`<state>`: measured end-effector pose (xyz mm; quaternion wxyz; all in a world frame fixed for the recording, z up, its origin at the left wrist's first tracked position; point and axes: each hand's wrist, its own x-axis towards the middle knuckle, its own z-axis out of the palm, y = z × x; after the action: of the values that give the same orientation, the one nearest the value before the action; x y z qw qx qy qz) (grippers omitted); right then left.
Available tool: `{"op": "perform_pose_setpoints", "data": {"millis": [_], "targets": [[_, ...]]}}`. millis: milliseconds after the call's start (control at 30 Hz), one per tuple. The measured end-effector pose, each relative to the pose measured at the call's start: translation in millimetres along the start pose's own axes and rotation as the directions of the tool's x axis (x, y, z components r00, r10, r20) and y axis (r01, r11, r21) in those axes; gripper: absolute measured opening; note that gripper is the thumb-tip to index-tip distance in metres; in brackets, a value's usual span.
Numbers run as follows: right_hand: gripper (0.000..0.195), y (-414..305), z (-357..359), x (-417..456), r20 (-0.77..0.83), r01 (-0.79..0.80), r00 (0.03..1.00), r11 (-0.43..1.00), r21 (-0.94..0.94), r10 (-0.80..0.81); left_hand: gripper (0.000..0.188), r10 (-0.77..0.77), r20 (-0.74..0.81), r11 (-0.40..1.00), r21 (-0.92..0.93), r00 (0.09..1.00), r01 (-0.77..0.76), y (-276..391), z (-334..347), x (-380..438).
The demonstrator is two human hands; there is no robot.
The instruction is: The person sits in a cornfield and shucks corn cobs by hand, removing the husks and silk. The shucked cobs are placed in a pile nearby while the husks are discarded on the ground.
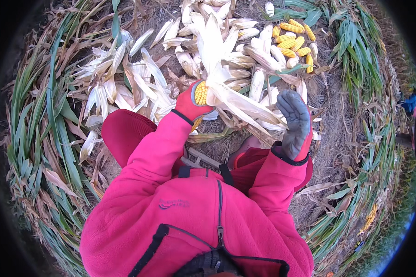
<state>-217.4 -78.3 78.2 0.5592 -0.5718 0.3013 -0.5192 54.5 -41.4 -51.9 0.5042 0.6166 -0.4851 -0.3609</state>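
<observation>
My left hand [195,100], in a red and grey work glove, is closed around a yellow ear of corn [200,92]. Pale husk leaves [225,88] hang off that ear and spread upward and to the right. In a matching glove, my right hand [294,121] is raised with its grey palm showing and its fingers together and extended; it holds nothing that I can see. The tips of some husk leaves reach close to its palm, and contact cannot be told. Beyond both hands lies a heap of unhusked corn ears [241,62].
Husked yellow ears [287,43] are piled at the upper right. Loose dry husks [124,79] cover the ground at left. Bands of green and brown corn stalks [52,121] curve along the left, with more stalks [371,162] on the right. My bent knees flank a small frame [202,159].
</observation>
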Motion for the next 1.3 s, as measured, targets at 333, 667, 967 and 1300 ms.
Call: {"op": "perform_pose_setpoints", "data": {"millis": [333, 667, 967, 1300], "targets": [[0.027, 16.6, -12.2, -14.6, 0.023, -0.399, 0.861, 0.704, -0.588, 0.507, 0.079, 0.020, 0.111, 0.983, 0.179, 0.994, -0.040, 32.1, -5.3, -5.9], [0.020, 22.9, -17.7, -4.5, 0.027, -0.136, 0.982, 0.604, 0.785, 0.186, 0.083, 0.173, 0.628, 0.984, -0.087, 0.759, -0.153, 49.8, 18.8, -25.4], [0.068, 40.2, 33.3, 15.7, -0.026, -0.036, 0.999, 0.974, 0.224, 0.043, 0.049, -0.155, 0.511, 0.770, -0.474, 0.846, 0.427, 53.1, 14.7, -27.5], [0.098, 83.0, 74.5, -5.5, 0.136, 0.025, 0.988, 0.805, -0.593, 0.070, 0.035, -0.399, 0.381, 0.576, -0.604, 0.834, 0.551, 58.3, -15.5, -17.2]]}}
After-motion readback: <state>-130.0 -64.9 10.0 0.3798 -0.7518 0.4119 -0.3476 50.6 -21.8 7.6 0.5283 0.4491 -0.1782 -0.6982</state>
